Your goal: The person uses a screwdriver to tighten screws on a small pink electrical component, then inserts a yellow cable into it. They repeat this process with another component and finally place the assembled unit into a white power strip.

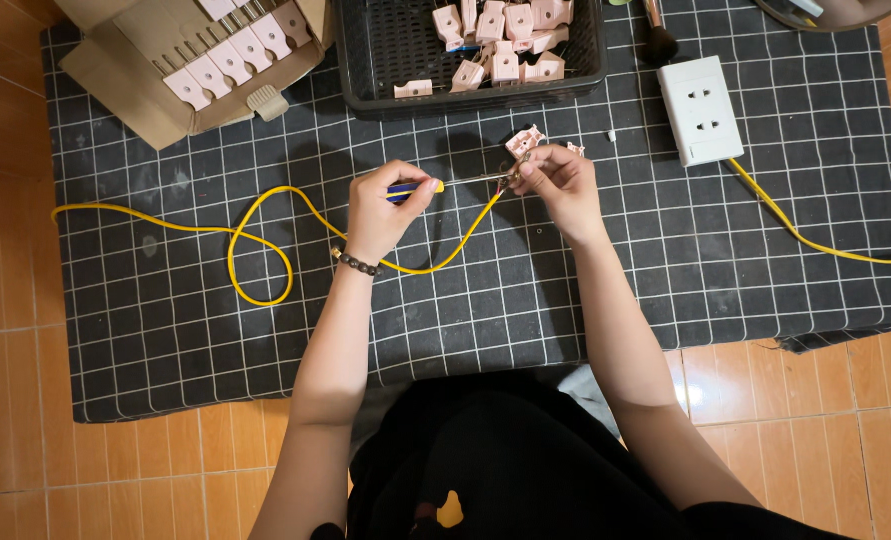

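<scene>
Over mat: L hand w/ screwdriver, R hand w/ plug.

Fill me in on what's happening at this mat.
A person sits over a black gridded mat. The left hand holds a screwdriver with a blue and yellow handle, its tip pointed at a small pink plug part pinched in the right hand. A yellow cable loops across the mat. More pink parts fill a black basket.
</scene>
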